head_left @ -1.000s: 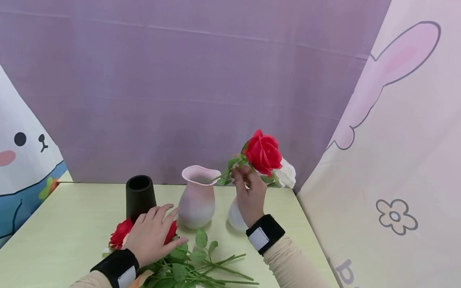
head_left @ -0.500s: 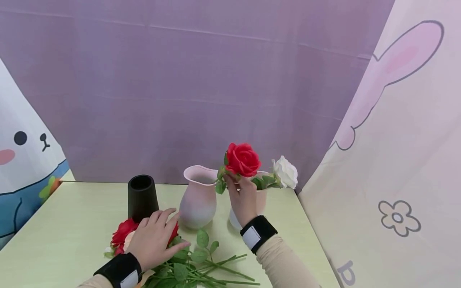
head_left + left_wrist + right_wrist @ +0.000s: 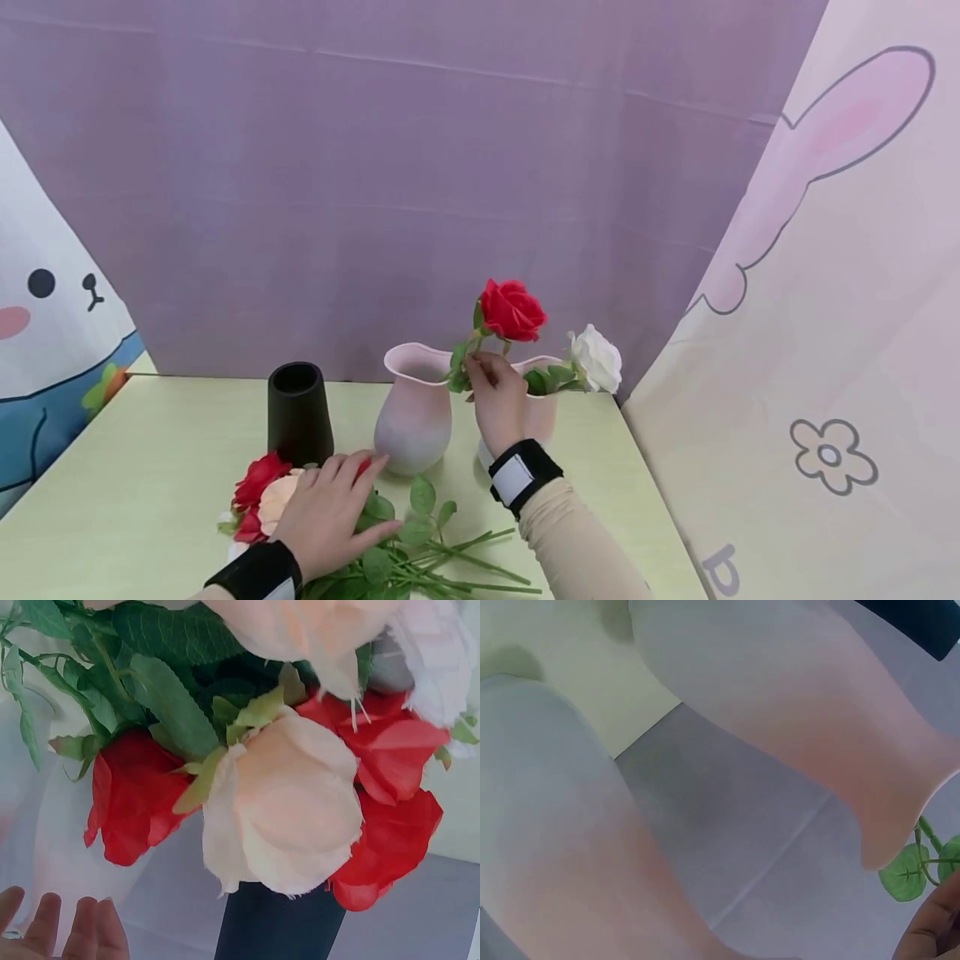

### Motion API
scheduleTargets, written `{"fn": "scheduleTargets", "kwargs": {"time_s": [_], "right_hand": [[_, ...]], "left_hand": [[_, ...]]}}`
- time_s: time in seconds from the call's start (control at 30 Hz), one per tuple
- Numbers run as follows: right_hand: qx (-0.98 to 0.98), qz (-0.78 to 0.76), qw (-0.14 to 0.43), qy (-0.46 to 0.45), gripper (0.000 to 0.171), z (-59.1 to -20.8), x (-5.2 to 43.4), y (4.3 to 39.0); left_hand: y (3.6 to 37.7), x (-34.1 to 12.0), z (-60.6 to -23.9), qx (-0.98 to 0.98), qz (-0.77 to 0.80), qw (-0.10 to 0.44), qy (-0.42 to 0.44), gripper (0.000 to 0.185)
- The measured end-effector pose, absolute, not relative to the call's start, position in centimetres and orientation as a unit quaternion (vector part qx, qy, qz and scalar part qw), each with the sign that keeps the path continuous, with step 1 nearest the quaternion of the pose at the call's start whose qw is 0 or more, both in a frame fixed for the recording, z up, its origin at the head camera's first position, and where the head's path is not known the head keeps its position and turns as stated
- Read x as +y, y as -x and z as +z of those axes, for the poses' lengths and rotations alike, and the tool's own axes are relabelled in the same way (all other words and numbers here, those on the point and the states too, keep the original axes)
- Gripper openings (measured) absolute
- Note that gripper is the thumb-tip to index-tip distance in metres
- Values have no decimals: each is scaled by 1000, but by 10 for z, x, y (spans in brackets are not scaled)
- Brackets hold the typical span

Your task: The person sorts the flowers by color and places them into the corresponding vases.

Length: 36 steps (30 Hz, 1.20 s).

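My right hand (image 3: 498, 402) pinches the stem of an artificial red rose (image 3: 513, 311) just below its bloom. The bloom is held upright above the gap between two pink-to-white vases, and the stem's lower part is hidden. Leaves (image 3: 904, 874) of this rose show by the left vase's rim in the right wrist view. The left vase (image 3: 412, 425) stands with its mouth beside my fingers. My left hand (image 3: 330, 510) lies over a pile of artificial roses, fingers extended. Peach (image 3: 289, 806) and red roses (image 3: 139, 799) of that pile fill the left wrist view.
Behind my right wrist stands the other vase (image 3: 542, 417), with a white rose (image 3: 596, 358) leaning out to the right. A black vase (image 3: 300, 417) is at the left. Loose green stems (image 3: 465, 567) point right across the table (image 3: 172, 467). A purple curtain (image 3: 375, 183) hangs behind.
My right hand has carried the red rose left from in front of the white rose, dipping and then rising slightly. My left hand has shifted a little right over the pile.
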State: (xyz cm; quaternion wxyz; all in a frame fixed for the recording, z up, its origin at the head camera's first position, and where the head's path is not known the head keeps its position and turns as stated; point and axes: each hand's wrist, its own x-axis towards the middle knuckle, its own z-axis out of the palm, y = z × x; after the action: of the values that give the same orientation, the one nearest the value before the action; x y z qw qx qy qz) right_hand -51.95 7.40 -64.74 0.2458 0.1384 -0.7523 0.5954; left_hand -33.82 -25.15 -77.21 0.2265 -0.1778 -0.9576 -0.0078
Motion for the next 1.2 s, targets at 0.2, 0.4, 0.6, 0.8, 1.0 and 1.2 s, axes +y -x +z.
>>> {"fn": "scheduleTargets", "kwargs": {"time_s": [0.2,0.4,0.6,0.8,1.0,1.2], "right_hand": [[-730,628,228,-142,28,-651,72,527],[-774,570,245,-125,21,-678,71,538],[-779,573,231,-102,28,-694,68,543],[-763,599,209,-126,31,-698,60,534],[-755,606,212,-132,28,-704,60,527],[-768,592,205,-136,28,-712,67,526]], "left_hand": [[335,-245,-777,-960,-12,216,177,112],[326,-239,-781,-959,-15,212,189,111],[308,-233,-761,-957,-12,217,195,106],[295,-230,-745,-951,-47,238,194,102],[301,-237,-760,-960,-28,211,183,102],[317,-256,-795,-963,-15,208,168,104]]}}
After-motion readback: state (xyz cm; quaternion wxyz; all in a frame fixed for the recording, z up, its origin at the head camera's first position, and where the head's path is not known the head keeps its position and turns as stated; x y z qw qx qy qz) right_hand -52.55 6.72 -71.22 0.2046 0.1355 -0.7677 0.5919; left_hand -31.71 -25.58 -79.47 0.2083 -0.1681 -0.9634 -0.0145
